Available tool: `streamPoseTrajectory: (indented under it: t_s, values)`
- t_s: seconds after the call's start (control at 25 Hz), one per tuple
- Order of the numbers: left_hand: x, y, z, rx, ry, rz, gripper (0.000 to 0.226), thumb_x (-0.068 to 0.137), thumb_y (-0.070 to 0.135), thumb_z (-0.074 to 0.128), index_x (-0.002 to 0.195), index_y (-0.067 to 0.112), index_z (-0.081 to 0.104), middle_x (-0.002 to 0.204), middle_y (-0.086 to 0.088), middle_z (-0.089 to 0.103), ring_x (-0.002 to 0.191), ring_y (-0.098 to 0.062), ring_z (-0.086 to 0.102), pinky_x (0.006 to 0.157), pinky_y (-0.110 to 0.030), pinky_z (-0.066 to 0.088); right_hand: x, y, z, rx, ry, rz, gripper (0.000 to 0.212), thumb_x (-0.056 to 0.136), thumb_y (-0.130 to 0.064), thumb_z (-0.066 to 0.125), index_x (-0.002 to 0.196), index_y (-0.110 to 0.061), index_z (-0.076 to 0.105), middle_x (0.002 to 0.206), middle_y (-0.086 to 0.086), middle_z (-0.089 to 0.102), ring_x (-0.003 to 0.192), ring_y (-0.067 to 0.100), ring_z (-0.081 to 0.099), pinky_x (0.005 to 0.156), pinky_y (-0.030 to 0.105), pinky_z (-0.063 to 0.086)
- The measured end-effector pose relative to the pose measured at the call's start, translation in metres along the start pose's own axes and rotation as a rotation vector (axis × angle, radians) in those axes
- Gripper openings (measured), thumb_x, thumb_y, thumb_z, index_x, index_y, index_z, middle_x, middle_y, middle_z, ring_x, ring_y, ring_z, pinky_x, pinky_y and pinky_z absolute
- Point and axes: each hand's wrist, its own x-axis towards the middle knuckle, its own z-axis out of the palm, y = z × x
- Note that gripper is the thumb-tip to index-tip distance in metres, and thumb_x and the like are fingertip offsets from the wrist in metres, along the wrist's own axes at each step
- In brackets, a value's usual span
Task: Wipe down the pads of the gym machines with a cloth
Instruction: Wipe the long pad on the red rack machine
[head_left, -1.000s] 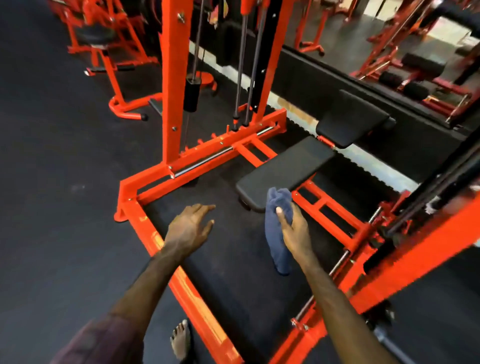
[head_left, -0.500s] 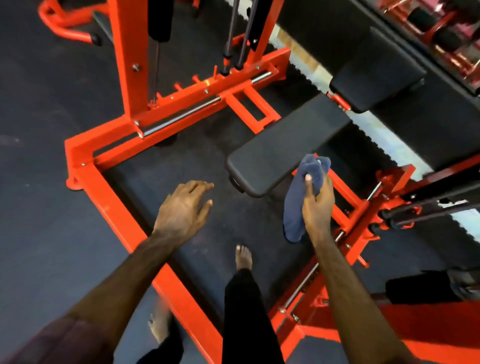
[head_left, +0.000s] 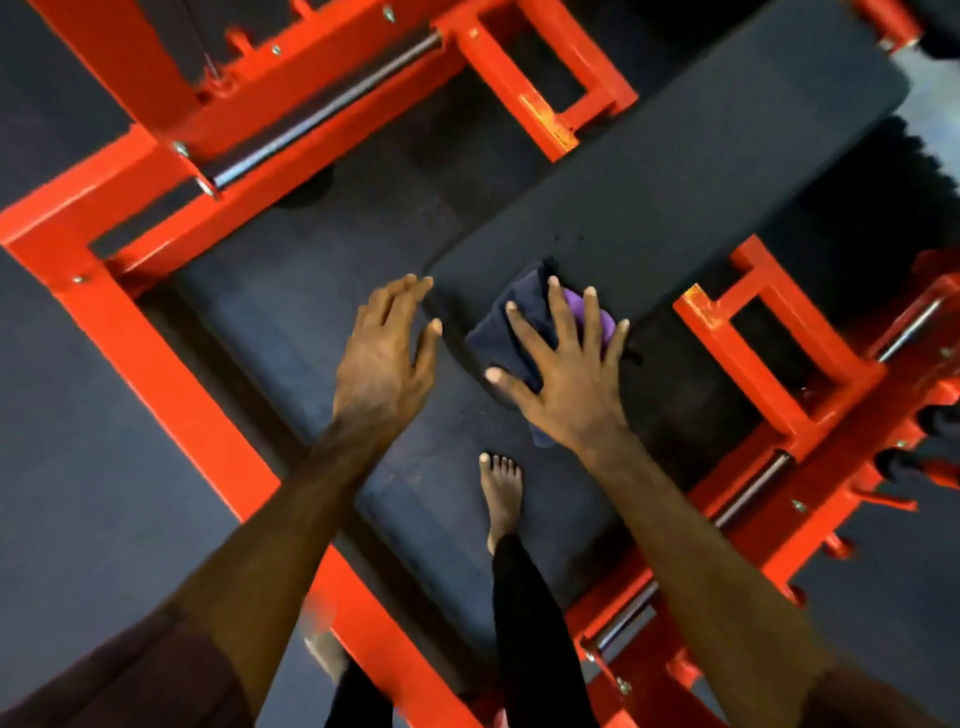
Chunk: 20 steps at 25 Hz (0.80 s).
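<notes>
Cloth (head_left: 511, 332) pinned flat on pad (head_left: 675, 171) near-end, frame centre, under right hand (head_left: 566, 374), fingers (head_left: 561, 312) splayed straight. Left hand (head_left: 382, 358) released, hovering. Should sweep lengthwise toward upper right, even pressure, overlapping passes.

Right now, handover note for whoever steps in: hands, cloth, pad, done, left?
Right hand: fingers spread flat, pressing the blue cloth onto the near end of the black bench pad.
Left hand: open, holds nothing, beside the pad's near corner; contact cannot be told.
Done: cloth is down on the pad, wiping at its near end.
Left: the rest of this pad up to its far end, then the other machines' pads, out of view here.
</notes>
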Motion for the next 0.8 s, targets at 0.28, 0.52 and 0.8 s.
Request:
streamPoseTrajectory:
  t_s: [0.28, 0.52, 0.8]
  values:
    - [0.065, 0.004, 0.075, -0.091, 0.050, -0.128, 0.050, 0.114, 0.038, 0.035, 0.155, 0.013, 0.049, 0.160, -0.004, 0.047, 0.151, -0.021, 0.040, 0.125, -0.043, 0.031, -0.003, 0.013, 0.014, -0.079, 0.051, -0.116, 0.070, 0.107, -0.059, 0.041, 0.168, -0.031, 0.021, 0.177, 0.010, 0.007, 0.161, 0.043, 0.003, 0.121, 0.074, 0.014]
    - [0.084, 0.011, 0.094, 0.130, 0.135, -0.145, 0.044, 0.115, 0.036, 0.034, 0.153, 0.024, 0.052, 0.157, 0.005, 0.053, 0.137, -0.021, 0.054, 0.111, -0.042, 0.045, 0.042, 0.012, 0.006, 0.029, 0.127, 0.115, 0.063, 0.110, -0.049, 0.039, 0.166, -0.021, 0.029, 0.175, 0.014, 0.015, 0.162, 0.039, 0.007, 0.125, 0.067, 0.013]
    - [0.084, 0.011, 0.097, 0.180, 0.183, -0.096, 0.039, 0.114, 0.022, 0.041, 0.150, 0.016, 0.055, 0.151, -0.001, 0.058, 0.123, -0.027, 0.059, 0.109, -0.039, 0.046, 0.019, 0.072, 0.001, -0.056, 0.105, -0.105, 0.065, 0.104, -0.041, 0.055, 0.163, -0.021, 0.036, 0.174, 0.013, 0.018, 0.161, 0.038, 0.014, 0.123, 0.067, 0.021]
